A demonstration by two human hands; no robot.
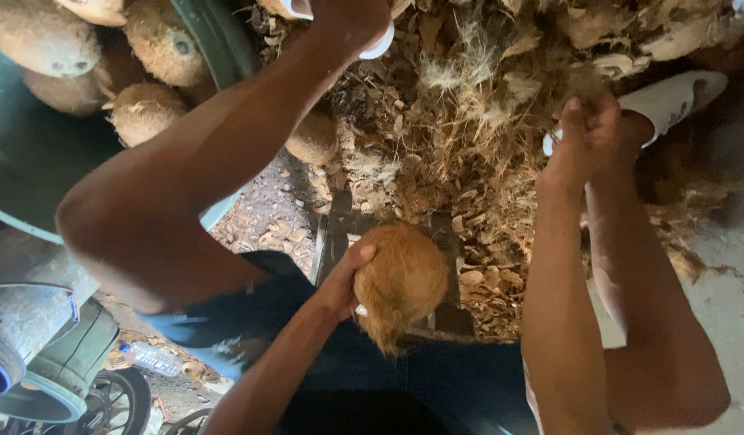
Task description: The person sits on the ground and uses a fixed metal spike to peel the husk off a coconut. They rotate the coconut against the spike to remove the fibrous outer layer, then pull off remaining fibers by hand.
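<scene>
My left hand [346, 278] grips a half-husked brown coconut [402, 282] from its left side, holding it over my lap in the middle of the view. Loose fibre hangs from the coconut's lower end. My right hand [585, 133] is stretched out far ahead at the right, fingers closed on a blurred tuft of husk fibre [583, 84] at the edge of the husk pile [468, 97]. My knees and both feet in white sandals frame the pile.
A large green tub [219, 40] at the top left holds several husked coconuts [158, 40]. One more coconut [311, 137] lies by the pile. A dark metal stand [335, 234] sits under the held coconut. A plastic bottle [150, 358] and a wheel [118, 399] are at lower left.
</scene>
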